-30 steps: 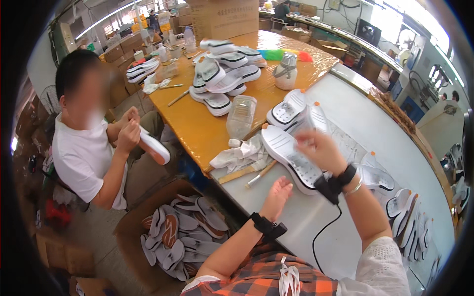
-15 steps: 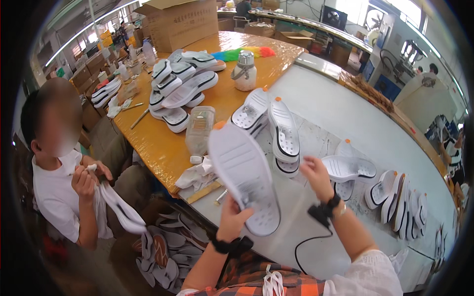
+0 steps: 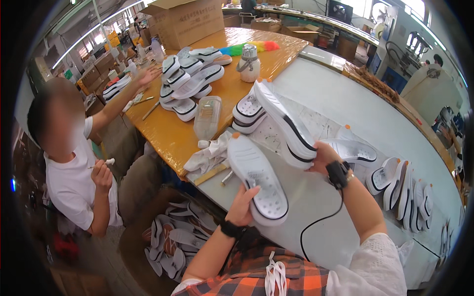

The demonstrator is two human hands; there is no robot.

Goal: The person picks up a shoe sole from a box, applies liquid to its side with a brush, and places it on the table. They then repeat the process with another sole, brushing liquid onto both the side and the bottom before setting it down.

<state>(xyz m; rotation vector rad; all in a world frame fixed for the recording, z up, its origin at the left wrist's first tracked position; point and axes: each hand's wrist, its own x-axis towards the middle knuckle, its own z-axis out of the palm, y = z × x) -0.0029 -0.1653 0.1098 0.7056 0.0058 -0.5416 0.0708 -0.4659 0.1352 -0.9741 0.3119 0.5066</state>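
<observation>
My left hand (image 3: 240,207) grips a white shoe sole (image 3: 257,180) with a dark edge stripe and an orange tab, thumb on its dimpled inner face. To the right, my right hand (image 3: 326,157) is closed round the near end of stacked white soles (image 3: 288,126); its fingers are partly hidden beneath them. Another stack of soles (image 3: 248,111) sits just left of those. Close to my right hand a sole (image 3: 349,149) lies across others on the grey tabletop (image 3: 316,212).
Soles stand in a row (image 3: 402,195) at the right. On the orange table are a sole pile (image 3: 197,81), a clear plastic container (image 3: 207,116) and a metal-topped jar (image 3: 248,64). A cloth (image 3: 210,153) lies near the corner. A co-worker (image 3: 74,172) sits left, beside a bin of soles (image 3: 177,241).
My right hand has closed on the stacked soles, which have shifted and tilted. The sole in my left hand is lower. The co-worker has let go of a sole and stretched an arm toward the orange table.
</observation>
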